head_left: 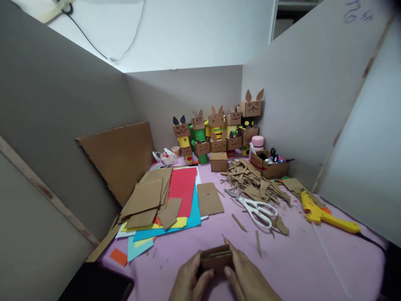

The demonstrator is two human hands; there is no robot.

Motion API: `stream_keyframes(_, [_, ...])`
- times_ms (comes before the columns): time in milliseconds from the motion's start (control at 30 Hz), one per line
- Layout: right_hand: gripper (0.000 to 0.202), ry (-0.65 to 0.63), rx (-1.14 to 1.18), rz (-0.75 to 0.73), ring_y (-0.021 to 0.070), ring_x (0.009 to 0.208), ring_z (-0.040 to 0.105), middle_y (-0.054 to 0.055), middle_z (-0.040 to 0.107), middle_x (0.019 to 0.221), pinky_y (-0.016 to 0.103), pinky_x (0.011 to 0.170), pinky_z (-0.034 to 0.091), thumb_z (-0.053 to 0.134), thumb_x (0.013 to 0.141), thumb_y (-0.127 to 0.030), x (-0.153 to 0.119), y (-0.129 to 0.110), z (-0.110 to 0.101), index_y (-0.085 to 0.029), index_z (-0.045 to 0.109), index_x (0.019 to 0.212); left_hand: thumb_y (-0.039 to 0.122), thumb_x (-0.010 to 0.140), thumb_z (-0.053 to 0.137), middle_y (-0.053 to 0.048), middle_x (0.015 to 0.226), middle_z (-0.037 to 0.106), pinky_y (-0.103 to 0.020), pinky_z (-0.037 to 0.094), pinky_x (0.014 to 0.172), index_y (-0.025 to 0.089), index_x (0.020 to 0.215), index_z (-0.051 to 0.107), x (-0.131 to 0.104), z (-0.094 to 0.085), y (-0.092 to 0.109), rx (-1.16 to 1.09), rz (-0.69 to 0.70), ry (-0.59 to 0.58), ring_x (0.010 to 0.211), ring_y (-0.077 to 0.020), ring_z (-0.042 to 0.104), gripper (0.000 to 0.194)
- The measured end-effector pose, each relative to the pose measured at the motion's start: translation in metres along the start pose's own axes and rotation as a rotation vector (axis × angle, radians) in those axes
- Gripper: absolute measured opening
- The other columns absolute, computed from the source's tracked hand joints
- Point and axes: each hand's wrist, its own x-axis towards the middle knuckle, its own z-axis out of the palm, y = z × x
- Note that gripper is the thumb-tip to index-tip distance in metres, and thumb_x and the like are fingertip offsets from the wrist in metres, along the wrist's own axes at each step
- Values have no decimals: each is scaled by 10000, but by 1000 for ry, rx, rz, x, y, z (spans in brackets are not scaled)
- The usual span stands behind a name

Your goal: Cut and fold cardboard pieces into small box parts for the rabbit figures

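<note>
Close to the table's front edge, a small brown cardboard box [216, 262] sits between my two hands. My left hand [191, 276] wraps round its left side, with the thumb on the near face. On the right side my right hand [246, 274] grips it, fingers along the edge and thumb on the near face. The top side shows a narrow gap between cardboard layers; the inside is mostly hidden. Beyond the hands lie thin cardboard strips [239, 223] and white-handled scissors [255, 209] with their blades pointing away to the left.
A yellow glue gun [328, 217] with a black cord lies at right. Cardboard sheets [145, 196] cover coloured paper [183, 188] at left. Cardboard scraps [247, 177], a box of tools [274, 167] and several cardboard animal figures [216, 121] stand farther back. A dark flat device [97, 284] lies front left.
</note>
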Motion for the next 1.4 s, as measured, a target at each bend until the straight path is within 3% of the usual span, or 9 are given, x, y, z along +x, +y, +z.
stream_keyframes(133, [564,53,-7,20,240,1136,561,217,574,1257,324,967,448,414,792,-99,1,-5,4,32,380,1339,181,840,499,-115,1087,685,-293,477,827,159,1073,594,0,0,1,39,11,-3,930,-205,635,253])
stream_keyframes(367, [473,77,-45,-29,277,1027,625,231,660,1104,381,902,491,371,827,-104,2,-6,-1,39,476,1265,211,852,470,-93,1039,688,-292,470,848,183,1031,575,-4,2,-1,89,30,3,924,-200,624,210])
stream_keyframes(533, [478,11,-47,-86,260,1059,603,214,640,1154,370,912,478,364,816,-66,5,-3,-4,-9,466,1279,213,856,448,-74,955,698,-277,488,795,186,984,567,-5,2,-3,94,24,4,850,-191,631,177])
stream_keyframes(633, [402,19,5,-57,239,1026,618,189,659,1124,340,886,480,372,861,-129,5,-2,-7,-78,506,1237,199,846,466,-90,1053,692,-283,475,843,187,1032,566,-3,3,-4,94,10,20,924,-196,629,211])
stream_keyframes(733, [328,38,123,-85,227,959,637,133,691,1054,307,835,486,406,903,-294,2,-7,-12,-159,564,1156,185,847,465,-92,1073,693,-282,478,841,189,1047,572,-3,4,-2,81,-2,20,927,-195,636,226])
stream_keyframes(933, [540,87,306,18,193,763,653,73,714,808,275,739,495,215,940,-500,1,-24,-18,-189,652,880,162,841,457,-93,1018,706,-270,493,786,178,988,576,-5,6,0,112,10,34,856,-186,645,189])
stream_keyframes(1400, [574,108,348,12,210,788,651,96,710,841,294,729,494,202,924,-542,5,-24,-9,-176,645,926,203,855,444,-128,1082,676,-295,468,849,166,1067,518,-6,8,-4,126,-13,32,956,-210,628,227])
